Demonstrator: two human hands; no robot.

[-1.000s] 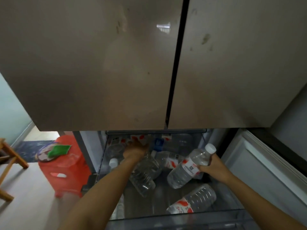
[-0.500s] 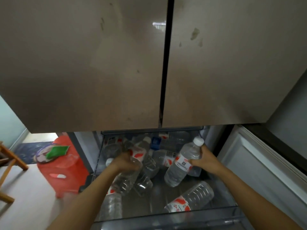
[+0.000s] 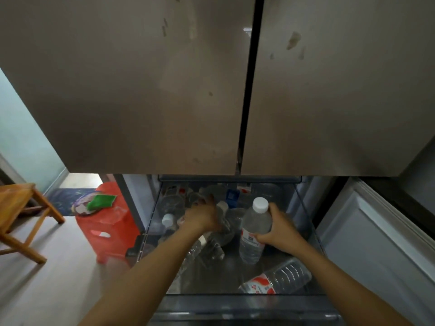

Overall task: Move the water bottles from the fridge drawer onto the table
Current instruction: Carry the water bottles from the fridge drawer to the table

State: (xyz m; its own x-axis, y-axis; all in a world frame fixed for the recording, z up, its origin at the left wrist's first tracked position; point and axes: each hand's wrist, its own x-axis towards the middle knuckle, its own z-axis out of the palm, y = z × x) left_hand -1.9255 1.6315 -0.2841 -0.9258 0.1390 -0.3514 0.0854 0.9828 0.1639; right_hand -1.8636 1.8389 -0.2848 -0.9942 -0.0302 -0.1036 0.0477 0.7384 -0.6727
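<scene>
The fridge drawer stands pulled out in the lower middle of the frame, beneath the two closed brown fridge doors, and both hands reach into it.

The right hand is wrapped round the middle of a white-capped water bottle. The thumb lies across its label and the fingers curl round its right side. The bottle stands nearly upright with its cap above the hand and its base below, raised over the drawer's right half.

The left hand, seen from the back, closes over a clear bottle at the drawer's centre. The bottle runs under the palm and slants down toward the lower edge of the frame. The fingertips are hidden.

A red-labelled bottle lies on its side in the drawer's lower right corner, below the right hand and apart from it. A small capped bottle sits just left of the left wrist. More bottles are heaped at the back, too blurred to count.

At the left of the frame a red plastic stool stands beside the fridge with a green cloth on top, and a wooden stool is at the far left edge.
</scene>
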